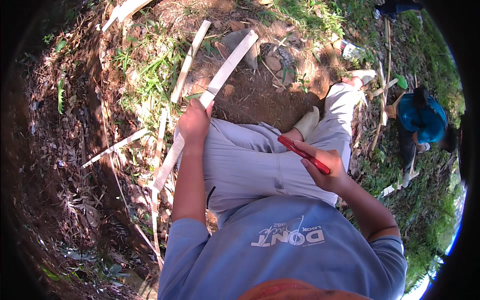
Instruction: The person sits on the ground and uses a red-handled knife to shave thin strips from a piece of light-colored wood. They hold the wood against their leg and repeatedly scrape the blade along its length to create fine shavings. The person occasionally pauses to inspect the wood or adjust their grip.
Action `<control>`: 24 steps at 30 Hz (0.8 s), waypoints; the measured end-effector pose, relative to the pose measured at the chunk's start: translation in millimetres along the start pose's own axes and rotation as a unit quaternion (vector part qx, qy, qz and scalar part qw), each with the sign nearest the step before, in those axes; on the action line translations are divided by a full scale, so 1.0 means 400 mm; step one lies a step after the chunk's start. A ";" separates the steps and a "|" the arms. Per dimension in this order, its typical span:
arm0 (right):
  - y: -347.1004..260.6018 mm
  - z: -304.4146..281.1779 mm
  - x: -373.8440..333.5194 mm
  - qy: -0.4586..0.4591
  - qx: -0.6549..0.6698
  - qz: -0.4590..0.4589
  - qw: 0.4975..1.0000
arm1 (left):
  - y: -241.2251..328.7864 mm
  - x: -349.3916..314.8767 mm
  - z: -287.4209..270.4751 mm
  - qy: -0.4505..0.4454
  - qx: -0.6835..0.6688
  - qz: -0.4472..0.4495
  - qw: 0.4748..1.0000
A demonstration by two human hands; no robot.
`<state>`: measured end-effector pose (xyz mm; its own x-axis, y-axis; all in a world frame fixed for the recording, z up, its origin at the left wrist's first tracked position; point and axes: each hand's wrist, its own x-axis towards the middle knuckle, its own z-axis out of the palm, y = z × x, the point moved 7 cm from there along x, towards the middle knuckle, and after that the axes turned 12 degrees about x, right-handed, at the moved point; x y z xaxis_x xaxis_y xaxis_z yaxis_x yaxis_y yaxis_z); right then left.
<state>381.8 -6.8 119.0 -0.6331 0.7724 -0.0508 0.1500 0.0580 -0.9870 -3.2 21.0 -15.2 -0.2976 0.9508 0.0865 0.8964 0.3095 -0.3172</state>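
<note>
The right hand (327,171) is gripping a red-handled knife (304,154) over the lap (245,170), its fingers (312,172) clamped on it and the blade (270,129) pointing far left. Farther off, at left, the left hand (194,121) is holding a long pale strip (227,70), fingers closed around it; the strip is slanting from near left to far right. A shorter strip (190,62) is lying just to its left. A co-worker in blue (427,117) is appearing at far right.
</note>
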 end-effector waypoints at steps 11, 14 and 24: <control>0.127 0.224 0.409 0.063 0.092 -0.119 0.987 | -0.003 0.017 -0.004 -0.045 -0.018 0.001 0.999; 0.144 0.279 0.511 0.066 0.104 -0.106 0.987 | -0.013 0.014 0.004 -0.037 -0.011 0.004 0.999; 0.123 0.144 0.196 0.033 0.055 0.013 0.998 | -0.017 0.008 0.022 -0.102 -0.021 -0.036 0.994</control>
<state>295.9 20.1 57.4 -0.5779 0.8131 -0.0694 0.0783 -0.0294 -0.9965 -13.2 21.6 -20.9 -0.4186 0.9039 -0.0878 0.8820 0.3816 -0.2766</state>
